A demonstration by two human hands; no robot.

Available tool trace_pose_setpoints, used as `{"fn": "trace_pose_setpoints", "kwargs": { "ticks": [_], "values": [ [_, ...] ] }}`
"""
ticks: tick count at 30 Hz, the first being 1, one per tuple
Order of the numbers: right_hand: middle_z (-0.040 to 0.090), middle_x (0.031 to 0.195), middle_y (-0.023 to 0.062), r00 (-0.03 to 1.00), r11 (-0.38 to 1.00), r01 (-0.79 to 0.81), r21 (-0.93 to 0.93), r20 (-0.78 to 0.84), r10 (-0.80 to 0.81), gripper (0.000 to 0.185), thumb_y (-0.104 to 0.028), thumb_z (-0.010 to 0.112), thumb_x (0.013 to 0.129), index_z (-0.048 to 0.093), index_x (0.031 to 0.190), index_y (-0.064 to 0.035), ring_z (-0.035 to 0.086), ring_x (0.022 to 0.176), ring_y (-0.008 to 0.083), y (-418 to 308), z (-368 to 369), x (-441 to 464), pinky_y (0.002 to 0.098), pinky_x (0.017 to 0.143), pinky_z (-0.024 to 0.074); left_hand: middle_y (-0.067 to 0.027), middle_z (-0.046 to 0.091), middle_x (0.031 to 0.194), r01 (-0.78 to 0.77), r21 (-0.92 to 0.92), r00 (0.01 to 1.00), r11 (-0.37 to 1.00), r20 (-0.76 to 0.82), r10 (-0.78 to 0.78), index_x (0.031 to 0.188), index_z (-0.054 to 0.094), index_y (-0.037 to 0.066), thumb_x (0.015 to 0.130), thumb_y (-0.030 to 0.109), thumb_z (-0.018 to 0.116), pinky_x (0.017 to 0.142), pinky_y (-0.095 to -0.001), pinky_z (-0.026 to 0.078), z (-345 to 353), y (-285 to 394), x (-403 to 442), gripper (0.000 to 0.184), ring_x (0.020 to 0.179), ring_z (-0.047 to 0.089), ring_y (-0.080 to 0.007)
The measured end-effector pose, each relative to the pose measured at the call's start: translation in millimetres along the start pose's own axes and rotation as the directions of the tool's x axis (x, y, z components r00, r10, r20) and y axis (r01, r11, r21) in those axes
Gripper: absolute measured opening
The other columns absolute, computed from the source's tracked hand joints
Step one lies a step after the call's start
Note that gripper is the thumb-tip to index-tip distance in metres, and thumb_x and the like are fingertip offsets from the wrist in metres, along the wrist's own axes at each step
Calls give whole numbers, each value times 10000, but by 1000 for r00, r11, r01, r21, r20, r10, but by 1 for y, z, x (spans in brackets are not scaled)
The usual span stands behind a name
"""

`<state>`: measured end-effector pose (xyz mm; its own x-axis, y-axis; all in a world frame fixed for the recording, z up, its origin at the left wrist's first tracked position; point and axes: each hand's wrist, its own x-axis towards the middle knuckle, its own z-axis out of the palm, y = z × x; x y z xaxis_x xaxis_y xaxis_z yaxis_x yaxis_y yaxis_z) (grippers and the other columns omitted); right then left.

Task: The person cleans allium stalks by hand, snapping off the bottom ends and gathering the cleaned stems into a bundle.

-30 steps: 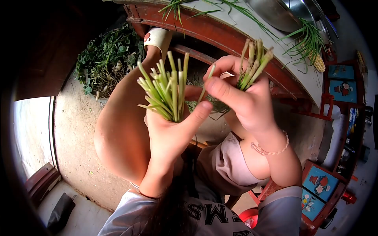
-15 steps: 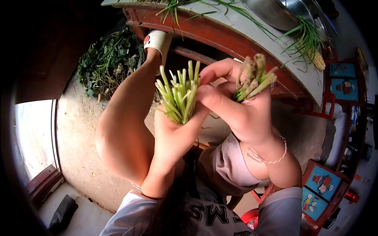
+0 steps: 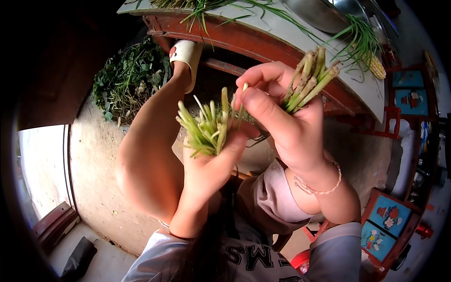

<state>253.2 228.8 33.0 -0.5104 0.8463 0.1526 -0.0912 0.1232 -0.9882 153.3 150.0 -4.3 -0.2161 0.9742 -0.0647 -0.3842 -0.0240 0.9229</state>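
Observation:
A bunch of pale, clean-ended green stalks (image 3: 206, 129) stands in my left hand (image 3: 211, 164), whose fingers wrap round it. My right hand (image 3: 286, 122) holds a smaller bunch with brown, withered ends (image 3: 310, 82) against its palm. Between the thumb and forefinger of my right hand is the tip of a single thin stalk (image 3: 242, 105), which rises beside the left bunch. The two hands are close together above my lap. The lower parts of both bunches are hidden behind the hands.
Ahead is a red-sided table with a white top (image 3: 282, 23), holding loose green leaves (image 3: 359, 40), a metal bowl (image 3: 314, 14) and a corn cob (image 3: 376, 67). A leafy heap (image 3: 131, 80) lies on the floor at left. Painted red cabinets (image 3: 387, 216) stand at right.
My right fingers moved in to the left bunch and then back to the right, now with a thin stalk at their tips. The left bunch has shifted slightly right and down.

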Motion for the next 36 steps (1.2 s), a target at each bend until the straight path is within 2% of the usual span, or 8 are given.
{"fn": "trace_pose_setpoints", "kwargs": {
  "ticks": [3, 9, 18, 23, 25, 27, 30, 36],
  "values": [
    [547, 694, 55, 1000, 1000, -3, 11, -9, 3, 93, -26, 505, 759, 494, 835, 25, 511, 649, 73, -1, 0, -1, 178, 585, 404, 22, 519, 644, 112, 44, 994, 993, -23, -111, 780, 577, 16, 753, 27, 499, 484, -164, 338, 2, 7, -3, 83, 546, 421, -26],
    [546, 648, 46, 993, 998, 69, -10, -100, -69, 82, 14, 488, 732, 499, 814, 14, 485, 562, 51, 9, -1, 4, 160, 509, 369, 40, 459, 565, 88, 56, 994, 995, -66, -84, 763, 582, 9, 769, 48, 499, 447, -159, 299, 6, 4, -3, 92, 500, 390, -20],
    [565, 634, 14, 978, 987, -139, 83, -143, 150, 206, -55, 521, 720, 508, 920, -8, 376, 463, -6, 16, 2, 10, 134, 402, 240, 21, 457, 536, 192, 54, 971, 980, -156, -182, 755, 556, -7, 799, 54, 465, 407, -160, 286, 5, 8, 1, 117, 464, 385, -23],
    [459, 560, -45, 924, 939, -293, 182, -200, 327, 295, -92, 518, 727, 479, 1009, -12, 275, 407, -2, 20, -1, 11, 149, 381, 186, -7, 489, 604, 70, -7, 977, 998, -202, -70, 754, 519, 6, 825, 78, 437, 412, -161, 280, 3, 0, 5, 130, 464, 382, -32],
    [437, 644, -33, 918, 928, -340, 149, -160, 362, 288, -132, 471, 750, 466, 1012, -15, 279, 430, 19, 19, -6, 10, 172, 407, 212, -9, 475, 601, 34, 15, 988, 999, -150, -31, 752, 508, 13, 851, 144, 411, 418, -166, 264, -5, -5, 7, 190, 454, 350, -39],
    [447, 775, -3, 858, 761, -486, 429, 71, 508, 295, -158, 418, 760, 449, 1016, -16, 315, 485, 38, 19, -12, 6, 195, 455, 248, -2, 396, 563, -49, 23, 967, 999, -248, 54, 668, 450, 34, 875, 272, 354, 491, -192, 313, -5, -7, 9, 329, 505, 331, -67],
    [426, 812, 6, 858, 722, -511, 467, 232, 457, 322, -147, 373, 760, 426, 1034, 14, 364, 593, 70, 23, -14, 2, 206, 554, 302, -13, 299, 588, -208, -290, 958, 934, -253, 134, 631, 315, 79, 858, 378, 338, 665, -302, 373, -7, -11, 14, 377, 598, 359, -138],
    [458, 717, 0, 858, 832, -482, 274, 337, 387, 230, -100, 448, 798, 478, 983, 34, 415, 655, 72, 30, -12, 1, 200, 616, 352, 11, 326, 559, -175, -297, 942, 939, -328, 72, 690, 374, 73, 837, 272, 438, 537, -240, 356, -11, -6, 10, 256, 495, 325, -84]
  ]
}}
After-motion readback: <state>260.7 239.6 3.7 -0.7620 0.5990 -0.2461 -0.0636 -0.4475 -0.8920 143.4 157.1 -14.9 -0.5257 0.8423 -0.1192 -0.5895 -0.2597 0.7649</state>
